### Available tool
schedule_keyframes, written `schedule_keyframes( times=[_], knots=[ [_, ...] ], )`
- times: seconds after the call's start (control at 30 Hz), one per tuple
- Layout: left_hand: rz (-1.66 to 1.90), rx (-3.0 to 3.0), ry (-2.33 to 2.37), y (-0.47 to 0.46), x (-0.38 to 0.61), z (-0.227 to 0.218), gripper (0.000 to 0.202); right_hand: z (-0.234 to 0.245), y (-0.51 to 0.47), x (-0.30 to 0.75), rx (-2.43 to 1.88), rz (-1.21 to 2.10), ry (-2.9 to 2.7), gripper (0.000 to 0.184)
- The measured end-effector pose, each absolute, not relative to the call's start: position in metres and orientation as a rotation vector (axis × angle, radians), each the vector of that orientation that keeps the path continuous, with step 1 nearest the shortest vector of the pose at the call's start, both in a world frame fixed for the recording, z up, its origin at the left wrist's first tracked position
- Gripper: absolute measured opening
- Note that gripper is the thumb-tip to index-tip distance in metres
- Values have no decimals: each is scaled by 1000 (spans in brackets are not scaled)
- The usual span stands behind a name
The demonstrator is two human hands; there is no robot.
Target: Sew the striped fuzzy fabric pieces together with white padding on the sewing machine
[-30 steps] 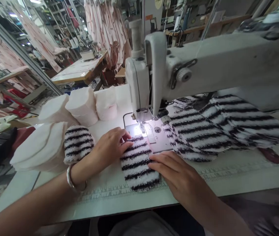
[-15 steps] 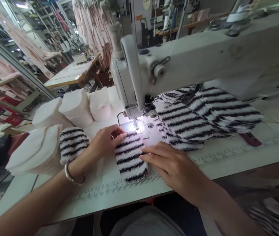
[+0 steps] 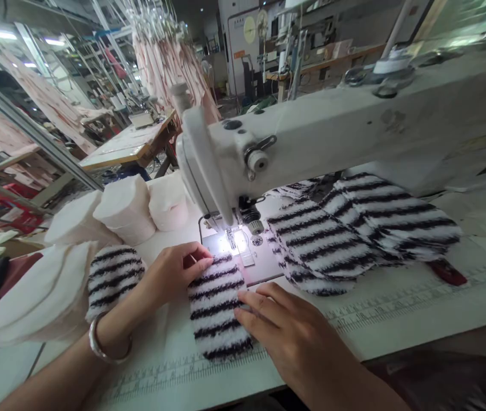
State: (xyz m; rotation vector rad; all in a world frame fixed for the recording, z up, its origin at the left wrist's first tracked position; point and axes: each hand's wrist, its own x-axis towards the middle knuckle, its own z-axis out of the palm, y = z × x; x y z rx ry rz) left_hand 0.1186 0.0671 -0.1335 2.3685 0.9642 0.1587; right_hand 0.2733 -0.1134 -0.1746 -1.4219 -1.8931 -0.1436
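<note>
A fuzzy black-and-white striped fabric piece (image 3: 219, 308) lies on the sewing table, its far end just in front of the lit presser foot (image 3: 231, 238). My left hand (image 3: 178, 268), with a bangle on its wrist, pinches the piece's far left corner between thumb and fingers. Along the right edge of that piece rest the outstretched fingers of my right hand (image 3: 288, 325); its thumb is hidden. The sewing machine (image 3: 311, 137) reaches over from the right. Left of my left forearm lies another striped piece (image 3: 113, 278).
Stacked striped pieces (image 3: 328, 245) lie under the machine arm, with a dark red object (image 3: 448, 272) poking out beneath. White fabric stacks (image 3: 125, 208) stand at the left. A printed ruler (image 3: 174, 365) runs along the front edge. Pink garments (image 3: 169, 74) hang behind.
The camera view has tilted up, so the table and hands sit lower in the picture. Both hands and the striped piece keep nearly the same place at the presser foot.
</note>
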Motion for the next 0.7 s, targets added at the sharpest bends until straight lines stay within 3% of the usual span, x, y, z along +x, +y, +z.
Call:
schedule_keyframes(
  times=[0.3, 0.43, 0.6, 0.7],
  knots=[
    [148, 2298, 993, 69, 122, -137, 25, -189, -102, 267, -1345, -476, -1671, 30],
    [140, 2353, 997, 71, 123, -138, 24, -187, -106, 273, -1403, -357, -1799, 29],
    [553, 2749, 850, 53, 117, -131, 16, -175, -110, 278, -1479, -303, -1917, 33],
    [573, 2828, 561, 31, 114, -134, 22, -178, -101, 267, -1625, -418, -1857, 41]
  ],
)
